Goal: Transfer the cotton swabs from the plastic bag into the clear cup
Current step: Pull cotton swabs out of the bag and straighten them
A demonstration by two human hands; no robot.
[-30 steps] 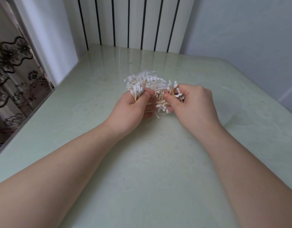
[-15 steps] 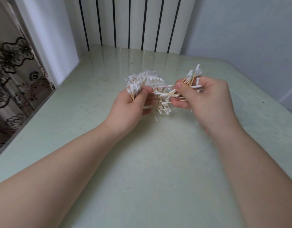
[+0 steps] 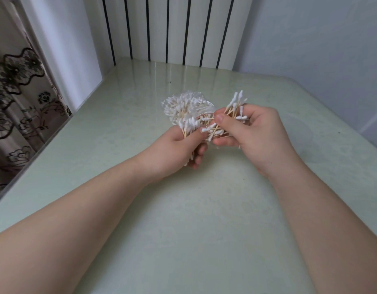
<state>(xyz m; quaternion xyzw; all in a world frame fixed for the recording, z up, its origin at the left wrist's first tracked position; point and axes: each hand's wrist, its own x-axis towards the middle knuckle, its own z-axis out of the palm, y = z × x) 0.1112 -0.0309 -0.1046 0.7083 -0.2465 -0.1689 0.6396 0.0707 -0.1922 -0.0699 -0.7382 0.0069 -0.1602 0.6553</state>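
Swabs (image 3: 236, 107) fan up from the right hand (image 3: 255, 132), its grip closed on a small bunch at about one o'clock from the left hand (image 3: 172, 149). The left grip pinches the bag (image 3: 183, 107) and a tuft of swabs at its mouth, above the table (image 3: 183, 209). To do it well, I'd draw the bunch straight out, sticks parallel, so none snag. One bag, two hands, swabs too many to count. The cup: a faint clear outline at three o'clock, perhaps.
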